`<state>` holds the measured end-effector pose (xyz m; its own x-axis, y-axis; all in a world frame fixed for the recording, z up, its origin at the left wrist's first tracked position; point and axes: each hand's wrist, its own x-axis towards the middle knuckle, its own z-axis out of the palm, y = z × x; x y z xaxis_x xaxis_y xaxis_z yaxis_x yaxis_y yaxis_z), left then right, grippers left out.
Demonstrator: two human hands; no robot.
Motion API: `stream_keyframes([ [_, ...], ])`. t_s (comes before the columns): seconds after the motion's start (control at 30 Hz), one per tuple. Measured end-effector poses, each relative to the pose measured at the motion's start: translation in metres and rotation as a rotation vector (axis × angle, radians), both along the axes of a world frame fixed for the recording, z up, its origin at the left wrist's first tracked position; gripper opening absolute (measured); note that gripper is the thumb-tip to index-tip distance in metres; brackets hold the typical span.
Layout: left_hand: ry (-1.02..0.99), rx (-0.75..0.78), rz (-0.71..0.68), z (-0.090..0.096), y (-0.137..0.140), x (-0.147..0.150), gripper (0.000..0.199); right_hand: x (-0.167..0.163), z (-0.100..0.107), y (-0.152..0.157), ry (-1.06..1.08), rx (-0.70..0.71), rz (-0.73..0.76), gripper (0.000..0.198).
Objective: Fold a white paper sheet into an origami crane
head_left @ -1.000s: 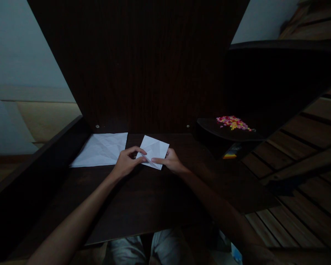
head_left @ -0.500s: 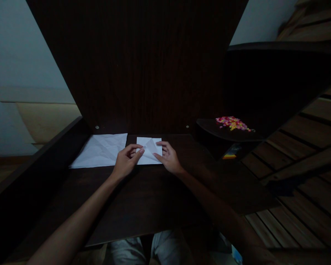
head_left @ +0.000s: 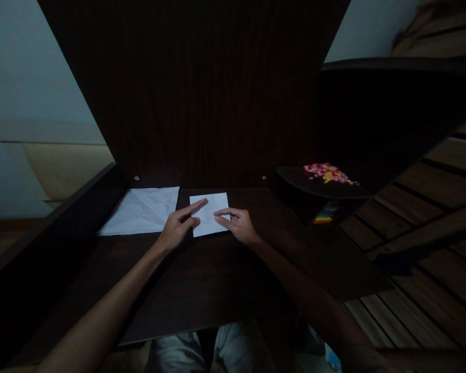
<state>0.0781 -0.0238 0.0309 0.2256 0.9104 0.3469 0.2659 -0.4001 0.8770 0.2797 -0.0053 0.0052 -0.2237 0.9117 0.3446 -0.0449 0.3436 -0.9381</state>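
While a white paper square (head_left: 207, 215) lies mid-bench (head_left: 202, 285), the left hand (head_left: 175, 228) and the right hand (head_left: 241, 227) take opposite sides of it

Set near the rear of the dark wooden bench, the square is slightly askew; whether it rests fully flat on the wood is hard to tell. The left hand's grip is spread: the index finger stretches over the upper left part of the paper, and the thumb lies lower, by the left edge. The right hand's grip is parted by a narrow gap, index finger and thumb both pointing inward over the paper's right part. The other fingers are mostly hidden, so I cannot tell what they do.

Just beside the left hand, a larger creased white sheet (head_left: 142, 210) lies near the side board (head_left: 62, 220). Behind the papers rises a tall dark panel (head_left: 209, 93). To the right, a low shelf (head_left: 291, 178) with a curved front carries a loose heap of tiny pink, red and yellow pieces (head_left: 326, 171); below it sits a yellow-banded item (head_left: 323, 219), too dim to make out. Farther right are wooden slats (head_left: 446, 178). Beyond the bench's near edge, pale trousers (head_left: 180, 355) show.
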Motion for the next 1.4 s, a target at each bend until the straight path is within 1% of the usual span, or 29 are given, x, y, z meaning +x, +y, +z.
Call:
stream_keyframes([
  [0.1, 0.054, -0.009, -0.043, 0.000, -0.003, 0.002, 0.043, 0.000, 0.002, -0.002, -0.029, 0.014, 0.033, 0.020],
  [0.17, 0.074, -0.034, -0.015, 0.002, -0.005, 0.005, 0.039, -0.001, 0.003, -0.003, -0.032, 0.027, 0.058, 0.019],
  [0.23, 0.070, -0.056, 0.049, 0.003, -0.007, 0.007, 0.038, -0.001, 0.004, -0.004, -0.017, 0.027, 0.075, 0.020],
  [0.3, 0.039, -0.070, 0.109, 0.004, -0.007, 0.007, 0.039, -0.001, 0.003, -0.003, -0.007, 0.011, 0.078, 0.024],
  [0.4, -0.008, -0.098, 0.158, 0.002, -0.005, 0.006, 0.041, -0.001, 0.003, -0.002, -0.002, -0.019, 0.061, 0.026],
  [0.57, -0.082, -0.094, 0.185, -0.004, 0.001, 0.005, 0.039, 0.000, 0.006, -0.003, 0.028, -0.039, 0.052, 0.024],
  [0.77, -0.128, -0.078, 0.221, -0.004, 0.002, 0.008, 0.037, -0.002, 0.008, -0.004, 0.099, -0.076, 0.070, 0.026],
  [0.9, -0.133, -0.057, 0.233, -0.005, 0.002, 0.010, 0.036, -0.002, 0.006, -0.002, 0.094, -0.074, 0.029, 0.028],
  [1.0, -0.106, -0.090, 0.231, -0.007, -0.001, 0.013, 0.040, -0.003, 0.005, -0.001, 0.114, -0.069, -0.040, 0.028],
  [1.1, -0.113, -0.125, 0.248, -0.006, -0.006, 0.020, 0.049, -0.006, 0.005, -0.003, 0.124, -0.078, -0.090, 0.035],
  [1.2, -0.144, -0.119, 0.237, -0.004, -0.010, 0.026, 0.047, -0.008, 0.005, -0.005, 0.147, -0.078, -0.130, 0.042],
  [1.3, -0.143, -0.121, 0.236, -0.002, -0.011, 0.028, 0.044, -0.006, 0.006, -0.005, 0.145, -0.071, -0.140, 0.040],
  [1.4, -0.120, -0.146, 0.257, -0.002, -0.011, 0.026, 0.046, -0.001, 0.009, -0.002, 0.095, -0.110, -0.119, 0.035],
])
